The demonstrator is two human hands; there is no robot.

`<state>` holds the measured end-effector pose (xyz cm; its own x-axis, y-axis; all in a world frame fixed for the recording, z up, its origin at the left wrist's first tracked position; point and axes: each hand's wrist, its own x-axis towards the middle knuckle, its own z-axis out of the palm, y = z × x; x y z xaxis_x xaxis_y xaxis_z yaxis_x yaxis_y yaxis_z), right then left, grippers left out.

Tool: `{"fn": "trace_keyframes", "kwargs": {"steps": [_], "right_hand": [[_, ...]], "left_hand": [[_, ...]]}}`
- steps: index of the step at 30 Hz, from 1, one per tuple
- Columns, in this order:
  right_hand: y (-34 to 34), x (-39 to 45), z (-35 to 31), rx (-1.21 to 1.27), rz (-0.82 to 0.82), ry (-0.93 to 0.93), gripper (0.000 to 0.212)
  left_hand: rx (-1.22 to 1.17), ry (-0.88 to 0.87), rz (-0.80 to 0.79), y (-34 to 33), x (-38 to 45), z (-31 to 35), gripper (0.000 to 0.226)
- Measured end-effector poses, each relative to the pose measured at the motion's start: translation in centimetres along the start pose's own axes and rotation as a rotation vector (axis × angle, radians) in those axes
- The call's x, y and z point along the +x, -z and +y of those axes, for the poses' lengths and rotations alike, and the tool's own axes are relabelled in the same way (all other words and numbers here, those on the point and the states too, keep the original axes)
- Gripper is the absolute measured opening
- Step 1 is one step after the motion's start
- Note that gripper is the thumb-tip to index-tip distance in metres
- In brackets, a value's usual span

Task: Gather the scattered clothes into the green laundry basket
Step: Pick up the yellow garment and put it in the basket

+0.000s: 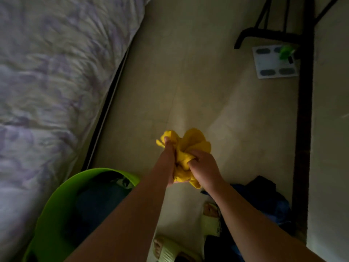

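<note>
Both hands, left (170, 159) and right (204, 168), grip a bunched yellow cloth (188, 146) above the floor (198, 82). The green basket (56, 205) beside the bed (47, 72) holds dark clothes.

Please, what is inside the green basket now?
Inside the green basket lie dark clothes, bluish and black, with a small light patch near the far rim. The left arm covers part of the opening, so the rest is hidden. The yellow cloth is outside, in both hands.
</note>
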<state>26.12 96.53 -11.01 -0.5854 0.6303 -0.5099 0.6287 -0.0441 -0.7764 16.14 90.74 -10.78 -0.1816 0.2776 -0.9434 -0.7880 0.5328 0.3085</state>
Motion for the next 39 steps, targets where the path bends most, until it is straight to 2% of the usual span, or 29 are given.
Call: {"fn": "trace_keyframes", "kwargs": {"steps": [2, 4, 5, 7, 9, 10, 12, 14, 16, 18, 20, 22, 27, 29, 34, 35, 37, 39], "right_hand": [[-0.2, -0.1, 0.1, 0.032, 0.005, 0.031, 0.033], [-1.6, -0.4, -0.8, 0.034, -0.098, 0.053, 0.027], [-2.5, -0.6, -1.2, 0.073, -0.158, 0.045, 0.023], [-2.9, -0.5, -1.8, 0.347, -0.194, -0.066, 0.021], [-4.1, -0.3, -2.5, 0.580, -0.098, -0.221, 0.033], [-4.4, -0.2, -2.7, 0.571, -0.032, -0.280, 0.037], [-6.3, -0.3, -3.4, 0.470, -0.036, -0.385, 0.041], [-8.6, -0.8, -4.4, 0.539, -0.268, -0.504, 0.050], [-10.0, -1.0, -5.8, 0.707, -0.464, -0.509, 0.059], [-11.8, -1.6, -7.5, 0.774, -0.515, -0.514, 0.050], [-13.9, -2.3, -9.0, 0.669, -0.500, -0.492, 0.032], [-17.3, -3.3, -10.1, 0.567, -0.472, -0.439, 0.025], [-24.9, -5.6, -10.9, 0.334, -0.665, -0.338, 0.020], [-28.1, -6.5, -10.7, 0.225, -0.738, -0.307, 0.020], [-33.4, -7.9, -8.4, -0.307, -0.862, -0.157, 0.031], [-34.8, -7.9, -7.5, -0.397, -0.825, -0.151, 0.031], [-35.8, -7.5, -6.3, -0.500, -0.643, -0.178, 0.031], [-36.3, -7.0, -5.6, -0.576, -0.517, -0.205, 0.037]], "left_hand": [[-0.033, 0.018, 0.017, 0.6, -0.8, 0.3, 0.059], [-0.053, -0.047, 0.096, 2.6, -1.3, 0.1, 0.036], [-0.039, -0.084, 0.169, 4.4, -1.3, -0.3, 0.035], [0.072, -0.137, 0.257, 6.2, -0.8, -0.8, 0.049], [0.100, -0.190, 0.256, 8.7, -2.0, -1.4, 0.040], [0.104, -0.217, 0.233, 9.5, -2.9, -1.6, 0.030], [0.077, -0.261, 0.169, 12.1, -5.1, -1.8, 0.018], [0.055, -0.279, 0.076, 14.9, -6.9, -2.5, 0.018], [0.072, -0.257, -0.009, 16.9, -7.9, -3.3, 0.023], [0.116, -0.204, -0.055, 19.2, -8.9, -4.3, 0.013], [0.151, -0.153, -0.036, 21.6, -9.6, -5.7, 0.007], [0.133, -0.143, 0.079, 25.1, -9.7, -7.7, 0.008], [-0.107, -0.106, 0.417, 31.7, -10.3, -12.2, 0.008], [-0.172, -0.085, 0.520, 34.2, -10.4, -14.1, 0.023], [-0.191, -0.025, 0.625, 36.8, -9.9, -17.4, 0.041], [-0.238, -0.009, 0.634, 37.2, -9.6, -18.2, 0.050], [-0.253, -0.010, 0.620, 37.3, -8.9, -18.7, 0.062], [-0.243, -0.009, 0.576, 37.2, -8.6, -18.9, 0.063]]}}
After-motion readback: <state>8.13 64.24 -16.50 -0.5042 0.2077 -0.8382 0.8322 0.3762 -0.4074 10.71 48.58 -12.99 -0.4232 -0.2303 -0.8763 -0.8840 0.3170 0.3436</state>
